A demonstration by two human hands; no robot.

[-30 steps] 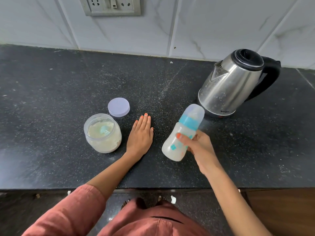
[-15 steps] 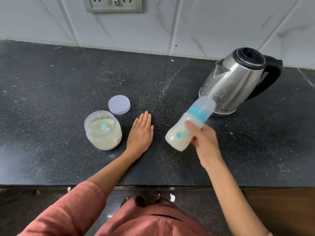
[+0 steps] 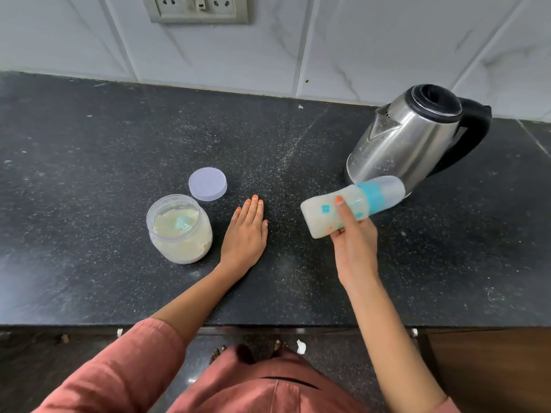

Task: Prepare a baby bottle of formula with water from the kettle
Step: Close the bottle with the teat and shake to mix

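Observation:
My right hand (image 3: 354,245) grips a capped baby bottle (image 3: 322,216) with a blue collar, held in the air and tipped almost sideways, cap pointing right toward the kettle. The bottle looks milky inside. A steel kettle (image 3: 408,138) with a black lid and handle stands at the right rear of the counter. My left hand (image 3: 246,234) lies flat on the counter, fingers together, holding nothing. Just left of it stands an open clear jar of formula powder (image 3: 179,229) with a blue scoop in it. The jar's pale lid (image 3: 207,183) lies behind it.
The dark speckled counter (image 3: 89,162) runs to a white tiled wall with a socket plate (image 3: 198,8) at the top. The counter's front edge is near my body, with floor and feet visible below.
My right hand has tilted the bottle from nearly upright to almost horizontal and lifted it toward the kettle. My left hand, the jar and the kettle stay put.

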